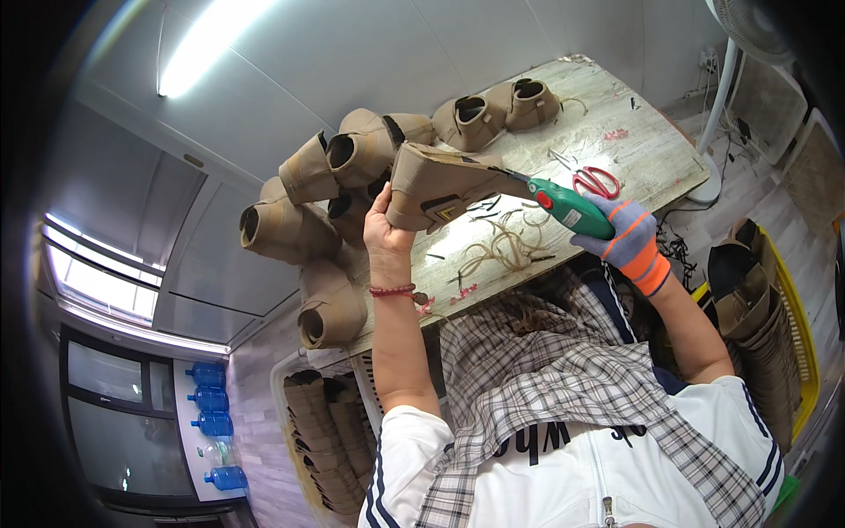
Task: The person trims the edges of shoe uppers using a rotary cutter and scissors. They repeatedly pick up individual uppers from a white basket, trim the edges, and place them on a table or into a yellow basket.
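Here, mid-frame, the bare left hand (385, 231) grasps a tan suede boot upper (437, 187); the gloved right hand (621, 232) clenches a green handheld trimming tool (567, 207) touching it above the worktop (656, 158).

Pale wooden worktable (647, 150), tan boot uppers (352, 158), red-handled scissors (597, 181), thread scraps (506, 251)

Lots of tan going on here: the boot upper (440, 185) being held is tan-brown with a darker patch on its side, same as the pile of uppers (326, 220) behind it. The tool (568, 209) is bright green with a red button. The right hand (627, 236) has a grey-blue knit glove with orange stripes and an orange cuff; the left hand (385, 231) is bare, dark red bead bracelet (393, 289) on the wrist. Scissors (597, 181) have red handles. Desk (634, 145) is pale, worn wood. Apron (546, 370) is grey-and-white plaid over a white shirt with dark stripes. Yellow crate (803, 352), blue water jugs (211, 400).
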The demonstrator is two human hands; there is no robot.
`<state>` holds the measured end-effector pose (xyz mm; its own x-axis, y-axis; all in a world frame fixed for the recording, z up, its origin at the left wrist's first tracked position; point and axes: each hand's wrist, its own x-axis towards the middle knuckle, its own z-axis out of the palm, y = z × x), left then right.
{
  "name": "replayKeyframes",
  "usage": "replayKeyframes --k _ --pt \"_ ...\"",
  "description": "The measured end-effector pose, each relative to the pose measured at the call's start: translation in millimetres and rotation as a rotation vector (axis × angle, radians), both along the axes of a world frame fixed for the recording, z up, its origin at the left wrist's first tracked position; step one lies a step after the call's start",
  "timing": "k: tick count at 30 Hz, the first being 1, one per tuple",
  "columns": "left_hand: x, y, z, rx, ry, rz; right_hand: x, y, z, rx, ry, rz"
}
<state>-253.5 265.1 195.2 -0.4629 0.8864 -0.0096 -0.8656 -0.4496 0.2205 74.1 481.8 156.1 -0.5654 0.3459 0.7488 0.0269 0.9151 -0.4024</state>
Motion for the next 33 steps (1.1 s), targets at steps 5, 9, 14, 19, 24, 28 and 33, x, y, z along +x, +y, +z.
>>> replayKeyframes --k 5,9,14,19,24,28,33 --pt "5.6 4.5 -9.9 -0.053 -0.011 0.043 0.0 -3.4 0.7 0.003 0.046 0.027" --pt "11.0 7.1 -13.1 -0.032 -0.032 -0.006 0.2 -4.8 2.4 -0.010 0.011 0.050" --pt "20.7 12.1 -11.5 -0.001 0.026 -0.035 -3.6 -6.3 4.0 -0.051 0.033 0.097" --pt "37.1 17.6 -7.8 -0.083 0.142 0.058 -8.3 -13.0 7.1 -0.127 0.018 0.153" --pt "66.3 22.9 -3.2 -0.113 0.377 0.206 -14.2 -26.0 7.8 -0.305 -0.013 0.185" --pt "78.3 23.6 -10.3 -0.106 0.570 0.313 -15.9 -33.6 4.1 -0.644 -0.067 0.245" --pt "87.0 23.0 -18.5 -0.101 0.765 0.431 -23.6 -35.0 4.4 -0.787 -0.104 0.221"
